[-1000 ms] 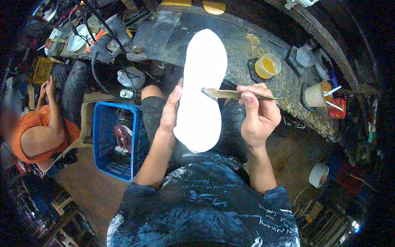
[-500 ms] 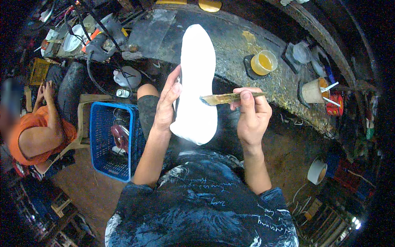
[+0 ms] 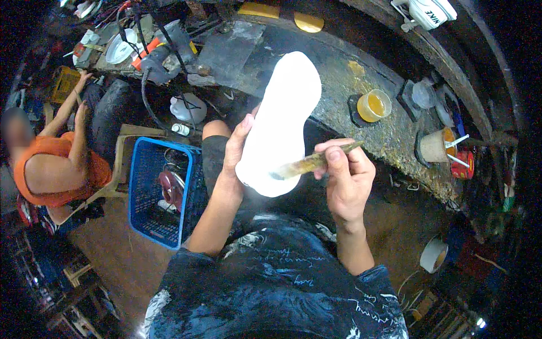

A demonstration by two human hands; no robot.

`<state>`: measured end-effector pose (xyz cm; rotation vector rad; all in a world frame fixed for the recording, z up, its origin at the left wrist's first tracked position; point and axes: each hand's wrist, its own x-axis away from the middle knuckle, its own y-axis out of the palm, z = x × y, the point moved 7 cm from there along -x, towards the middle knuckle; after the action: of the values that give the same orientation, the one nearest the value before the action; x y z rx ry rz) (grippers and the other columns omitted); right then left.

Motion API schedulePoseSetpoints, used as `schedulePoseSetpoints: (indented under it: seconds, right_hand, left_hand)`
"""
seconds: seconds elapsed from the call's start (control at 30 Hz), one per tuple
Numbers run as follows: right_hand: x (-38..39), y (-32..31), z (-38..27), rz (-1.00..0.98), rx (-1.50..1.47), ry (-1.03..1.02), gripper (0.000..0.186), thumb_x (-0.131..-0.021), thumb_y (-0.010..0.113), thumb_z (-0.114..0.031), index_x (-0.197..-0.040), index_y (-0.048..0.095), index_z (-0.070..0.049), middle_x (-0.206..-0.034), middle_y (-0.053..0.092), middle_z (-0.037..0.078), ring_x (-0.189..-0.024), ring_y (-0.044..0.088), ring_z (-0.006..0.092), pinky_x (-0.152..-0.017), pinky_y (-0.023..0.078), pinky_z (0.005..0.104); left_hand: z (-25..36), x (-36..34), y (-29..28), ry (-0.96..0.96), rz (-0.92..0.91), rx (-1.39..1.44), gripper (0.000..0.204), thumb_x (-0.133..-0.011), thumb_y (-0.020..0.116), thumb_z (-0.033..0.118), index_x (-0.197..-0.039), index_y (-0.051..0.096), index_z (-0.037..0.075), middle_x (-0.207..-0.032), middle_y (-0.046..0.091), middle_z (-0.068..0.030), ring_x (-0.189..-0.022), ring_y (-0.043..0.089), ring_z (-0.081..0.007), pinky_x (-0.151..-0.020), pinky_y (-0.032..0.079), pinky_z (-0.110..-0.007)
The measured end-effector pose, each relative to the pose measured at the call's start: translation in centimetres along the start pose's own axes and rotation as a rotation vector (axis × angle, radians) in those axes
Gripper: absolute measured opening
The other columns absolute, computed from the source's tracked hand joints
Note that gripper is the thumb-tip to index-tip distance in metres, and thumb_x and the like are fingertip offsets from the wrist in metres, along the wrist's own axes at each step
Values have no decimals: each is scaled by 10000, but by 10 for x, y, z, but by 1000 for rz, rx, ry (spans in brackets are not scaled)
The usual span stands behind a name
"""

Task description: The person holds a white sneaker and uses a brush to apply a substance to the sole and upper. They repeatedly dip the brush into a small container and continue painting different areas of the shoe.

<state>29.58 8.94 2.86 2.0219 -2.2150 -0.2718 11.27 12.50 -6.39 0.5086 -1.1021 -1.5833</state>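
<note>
I see my left hand (image 3: 237,148) gripping one white sole (image 3: 280,125), my right hand (image 3: 344,178) pinching one brush (image 3: 311,163); one jar (image 3: 373,105) of yellow glue at two o'clock.

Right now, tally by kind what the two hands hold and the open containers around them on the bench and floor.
White foam shoe sole, in the left hand: 1
Thin glue-stained brush, in the right hand: 1
Round cup of yellow glue: 1
Tan cup with sticks: 1
Blue plastic basket: 1
Total: 5
</note>
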Motion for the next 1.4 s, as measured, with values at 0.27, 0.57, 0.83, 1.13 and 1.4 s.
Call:
schedulePoseSetpoints:
  seconds: [0.27, 0.57, 0.83, 1.13, 1.4]
  right_hand:
    - [-20, 6, -30, 100, 248, -410, 85, -993, 671, -2, -1044, 734, 22, -900, 718, 68, -762, 596, 105, -687, 478, 248]
    - [2, 33, -49, -177, 344, -765, 149, -844, 646, 43, -944, 746, -5, -901, 754, 133, -784, 697, 276, -713, 550, 377]
    - [-3, 6, -71, -141, 288, -763, 133, -912, 778, -83, -1034, 766, -32, -872, 737, 79, -780, 694, 197, -743, 548, 336]
    - [-86, -147, -50, 474, 817, -421, 157, -994, 713, -156, -1056, 764, -21, -958, 768, 101, -894, 704, 168, -830, 542, 326]
    - [-107, -159, -38, 441, 888, -427, 170, -975, 734, -196, -974, 763, -28, -906, 752, 114, -801, 685, 223, -770, 536, 348]
  left_hand:
    - [2, 6, -7, -40, 6, 77, 590, -1020, 622, 456, -1429, 546, 37, -1265, 676, -147, -1114, 697, -245, -913, 603, -392]
    - [-1, 8, -17, -54, 81, 77, 514, -1029, 612, 453, -1325, 627, 34, -1141, 733, -114, -1001, 732, -241, -875, 608, -399]
    - [-1, 3, -27, -51, 212, 114, 630, -1074, 475, 496, -1407, 547, -33, -1167, 719, -225, -936, 743, -307, -830, 625, -412]
    - [16, 0, -20, -62, -114, 190, 846, -1054, 362, 680, -1579, 364, 17, -1445, 485, -389, -1092, 599, -552, -704, 644, -481]
    - [36, 14, -9, 96, -353, 441, 1018, -922, 532, 761, -1611, 319, 42, -1525, 429, -352, -1193, 507, -682, -818, 639, -592]
